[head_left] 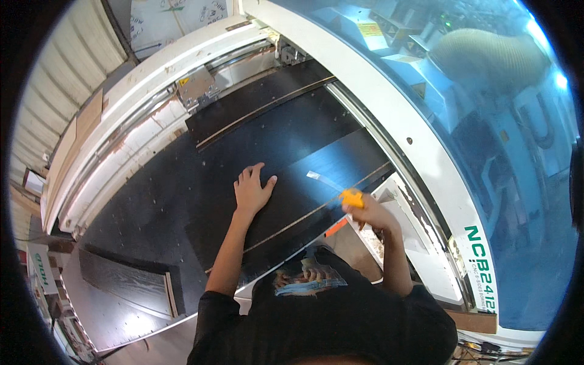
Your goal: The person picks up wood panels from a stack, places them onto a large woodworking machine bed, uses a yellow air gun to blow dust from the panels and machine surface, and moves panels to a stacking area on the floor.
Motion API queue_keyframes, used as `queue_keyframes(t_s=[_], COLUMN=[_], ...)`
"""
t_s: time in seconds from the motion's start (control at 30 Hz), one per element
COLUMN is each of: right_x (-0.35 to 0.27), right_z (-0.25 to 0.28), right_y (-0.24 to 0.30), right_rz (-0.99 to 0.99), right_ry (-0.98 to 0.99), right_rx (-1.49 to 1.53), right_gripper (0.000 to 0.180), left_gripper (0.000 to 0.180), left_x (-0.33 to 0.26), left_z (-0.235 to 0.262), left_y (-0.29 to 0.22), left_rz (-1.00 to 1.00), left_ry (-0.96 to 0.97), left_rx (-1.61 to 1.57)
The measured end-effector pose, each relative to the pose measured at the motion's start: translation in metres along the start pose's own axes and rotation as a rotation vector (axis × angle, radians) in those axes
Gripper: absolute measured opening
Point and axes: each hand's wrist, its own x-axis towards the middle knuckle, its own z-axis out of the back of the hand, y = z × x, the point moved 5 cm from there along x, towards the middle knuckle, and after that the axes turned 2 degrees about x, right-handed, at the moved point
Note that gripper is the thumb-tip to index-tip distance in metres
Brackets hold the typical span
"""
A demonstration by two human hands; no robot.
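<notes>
My left hand [252, 193] lies with its fingers spread on a dark panel, holding nothing. My right hand [372, 216] is closed around a yellow-handled tool [353, 198]. A thin pale shaft reaches from the handle up and left over the panel; motion blur hides the tool's exact kind. Near the shaft's far end shows a small whitish rectangle [312, 174], and I cannot tell whether it belongs to the tool or lies on the panel. The near black panel [286, 210] has a light-brown line along it. Beyond it is another black panel [258, 103] with a similar line.
A large machine with a white frame [420, 131] and a blue transparent cover [505, 243] stands on the right. Metal rails [137, 112] run along the far left. Smaller dark boards [131, 286] lie at the lower left. An orange-red strip [336, 227] shows below my right hand.
</notes>
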Motion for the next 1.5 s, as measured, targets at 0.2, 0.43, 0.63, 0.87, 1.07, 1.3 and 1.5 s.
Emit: queue_keyframes(t_s=[0.2, 0.43, 0.63, 0.87, 1.07, 1.3, 1.5], right_x=[-0.014, -0.060, -0.043, 0.033, 0.171, 0.362, 0.373], right_z=[0.081, 0.144, 0.116, 0.070, 0.009, 0.035, -0.016], right_y=[-0.057, -0.208, -0.224, -0.028, 0.099, 0.088, 0.111], right_rz=[0.166, 0.074, -0.189, 0.585, 0.857, 0.541, 0.400], right_ry=[-0.782, -1.363, -1.245, -1.547, -0.743, -0.576, -0.444], right_rx=[-0.197, -0.607, -0.249, -0.616, -0.448, -0.638, -0.739], right_gripper=[0.044, 0.038, 0.042, 0.039, 0.028, 0.071, 0.073], left_gripper=[0.075, 0.082, 0.078, 0.065, 0.051, 0.089, 0.072], left_x=[0.124, 0.197, 0.140, 0.027, -0.041, -0.125, -0.133], left_z=[0.002, -0.020, 0.001, 0.057, 0.123, 0.142, 0.133], left_y=[0.046, 0.092, 0.083, 0.120, 0.172, 0.238, 0.243], left_rz=[0.022, 0.022, 0.001, 0.085, 0.267, 0.898, 0.828], left_ry=[0.034, 0.201, 0.172, 0.081, -0.048, -0.259, -0.397], left_rx=[0.167, 0.471, 0.409, 0.196, -0.071, 0.236, 0.189])
